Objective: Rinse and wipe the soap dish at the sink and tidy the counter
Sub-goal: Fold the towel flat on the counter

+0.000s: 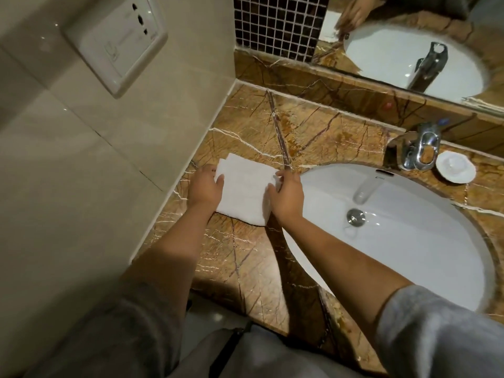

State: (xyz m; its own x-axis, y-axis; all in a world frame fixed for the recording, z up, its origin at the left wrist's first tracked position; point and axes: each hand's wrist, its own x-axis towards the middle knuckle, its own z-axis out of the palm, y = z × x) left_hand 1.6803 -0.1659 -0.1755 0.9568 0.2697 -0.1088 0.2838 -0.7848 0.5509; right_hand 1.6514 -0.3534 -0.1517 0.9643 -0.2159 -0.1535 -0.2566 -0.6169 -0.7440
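Observation:
A folded white towel (244, 186) lies flat on the brown marble counter (245, 126), left of the basin. My left hand (204, 186) rests on the towel's left edge with its fingers over the cloth. My right hand (286, 195) grips the towel's right edge, fingers curled over it. The white soap dish (455, 168) stands on the counter at the back right, beside the chrome tap (420, 148), far from both hands.
The white oval basin (409, 241) with its metal drain (355, 216) fills the right side. A tiled wall with a socket plate (117, 42) closes off the left. A mirror (409, 36) and dark mosaic tiles (278, 25) stand behind the counter.

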